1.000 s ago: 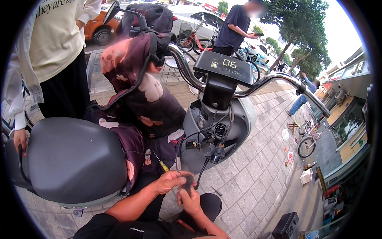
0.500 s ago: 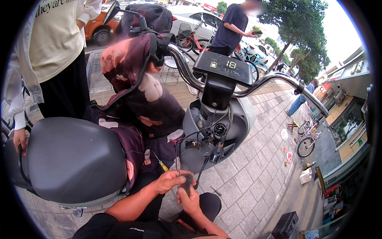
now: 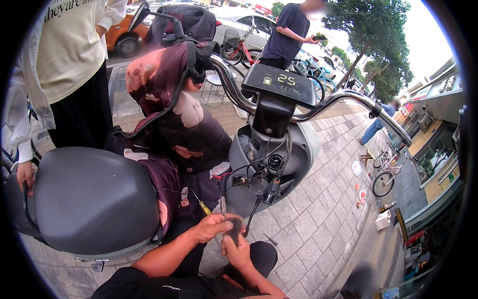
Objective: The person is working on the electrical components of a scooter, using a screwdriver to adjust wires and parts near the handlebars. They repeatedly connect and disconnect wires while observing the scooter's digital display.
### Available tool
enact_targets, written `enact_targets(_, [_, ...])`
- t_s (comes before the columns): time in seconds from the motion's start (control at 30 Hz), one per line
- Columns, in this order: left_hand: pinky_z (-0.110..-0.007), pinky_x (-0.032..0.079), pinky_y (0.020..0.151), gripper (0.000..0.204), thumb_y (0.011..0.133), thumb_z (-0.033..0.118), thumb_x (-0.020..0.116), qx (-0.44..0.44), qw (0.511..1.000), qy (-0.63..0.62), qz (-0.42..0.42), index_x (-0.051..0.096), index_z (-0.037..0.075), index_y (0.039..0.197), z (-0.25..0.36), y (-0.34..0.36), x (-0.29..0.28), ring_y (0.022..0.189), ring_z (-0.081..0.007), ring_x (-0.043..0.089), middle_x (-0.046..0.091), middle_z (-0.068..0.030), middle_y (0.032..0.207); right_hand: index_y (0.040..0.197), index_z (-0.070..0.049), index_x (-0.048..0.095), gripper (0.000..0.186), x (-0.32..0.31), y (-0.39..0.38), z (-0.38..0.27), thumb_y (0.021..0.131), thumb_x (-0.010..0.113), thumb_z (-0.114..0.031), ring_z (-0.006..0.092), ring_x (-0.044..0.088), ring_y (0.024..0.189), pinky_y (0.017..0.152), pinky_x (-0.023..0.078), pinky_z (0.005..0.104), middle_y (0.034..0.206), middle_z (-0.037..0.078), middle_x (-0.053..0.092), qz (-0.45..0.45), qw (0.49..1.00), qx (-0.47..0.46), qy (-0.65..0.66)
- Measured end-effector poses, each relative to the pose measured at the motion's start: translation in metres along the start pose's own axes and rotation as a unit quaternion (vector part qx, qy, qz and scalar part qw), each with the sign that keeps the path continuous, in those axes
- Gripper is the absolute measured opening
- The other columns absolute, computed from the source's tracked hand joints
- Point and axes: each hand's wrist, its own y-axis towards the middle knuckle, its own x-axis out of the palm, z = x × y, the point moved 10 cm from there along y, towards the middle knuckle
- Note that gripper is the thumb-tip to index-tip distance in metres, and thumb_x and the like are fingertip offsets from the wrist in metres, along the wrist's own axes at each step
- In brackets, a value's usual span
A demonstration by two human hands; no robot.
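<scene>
2 hands — my left hand (image 3: 211, 228) and right hand (image 3: 238, 249) — are pinching a small dark part (image 3: 232, 230); loosening either risks dropping it onto the paving (image 3: 318, 234).

I can't make out the small dark part (image 3: 233, 230), mostly covered by left hand (image 3: 213, 227) & right hand (image 3: 238, 251). Bystander in cream top (image 3: 69, 45) cut off at frame top. Scooter seat (image 3: 89, 199) hides floorboard. Roadside litter (image 3: 359, 194) too small to ID.
</scene>
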Motion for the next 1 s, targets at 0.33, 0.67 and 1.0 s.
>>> enact_targets(0.33, [-0.034, 0.051, 0.101, 0.049, 0.105, 0.029, 0.061, -0.007, 1.000, -0.003, -0.001, 0.057, -0.005, 0.139, -0.0057, -0.0002, -0.0038, 0.121, -0.0212, 0.063, 0.068, -0.0135, 0.129, 0.105, -0.002, 0.060, 0.017, 0.0000, 0.0005, 0.0002, 0.106, 0.059, -0.019, 0.0106, 0.057, 0.058, 0.055, 0.047, 0.0259, 0.076, 0.003, 0.061, 0.002, 1.000, 0.002, 0.000])
enact_targets(0.67, [-0.035, 0.046, 0.108, 0.048, 0.105, 0.030, 0.062, -0.004, 1.000, -0.006, -0.002, 0.058, -0.004, 0.138, -0.0029, 0.0002, -0.0020, 0.121, -0.0208, 0.063, 0.069, -0.0126, 0.127, 0.105, -0.002, 0.059, 0.015, 0.0016, 0.0006, -0.0063, 0.106, 0.058, -0.017, 0.0108, 0.057, 0.058, 0.055, 0.047, 0.0267, 0.074, 0.003, 0.061, 0.001, 1.000, -0.004, -0.016])
enact_targets(1.0, [-0.036, 0.049, 0.107, 0.047, 0.106, 0.026, 0.061, -0.001, 1.000, -0.011, -0.007, 0.055, -0.005, 0.140, -0.0042, 0.0007, -0.0032, 0.122, -0.0223, 0.063, 0.068, -0.0142, 0.129, 0.100, -0.003, 0.059, 0.015, -0.0002, 0.0010, -0.0032, 0.106, 0.058, -0.017, 0.0106, 0.057, 0.058, 0.056, 0.047, 0.0266, 0.073, 0.002, 0.060, 0.003, 1.000, 0.000, -0.025])
